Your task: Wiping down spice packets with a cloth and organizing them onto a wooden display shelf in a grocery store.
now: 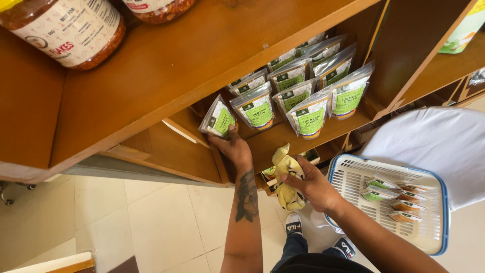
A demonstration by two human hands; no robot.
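A clear green-labelled spice pouch (219, 119) on the wooden shelf (283, 135) is pinched by the left hand (233, 146). At four o'clock, a crumpled yellow cloth (285, 177) is clasped in the right hand (313, 186) (fingers curled), beside a white basket (353, 178).

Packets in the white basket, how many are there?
5, all in the white basket: two green ones left, three orange ones right. None seem hidden.

Clear pouches (308, 117) with green-and-white labels and orange powder, yellow cloth (286, 178), white slotted basket (353, 178) edged blue, brown wooden shelf (166, 65), cream floor tiles (151, 227), dark tattoo (247, 196) on forearm, red-filled jars (65, 30).
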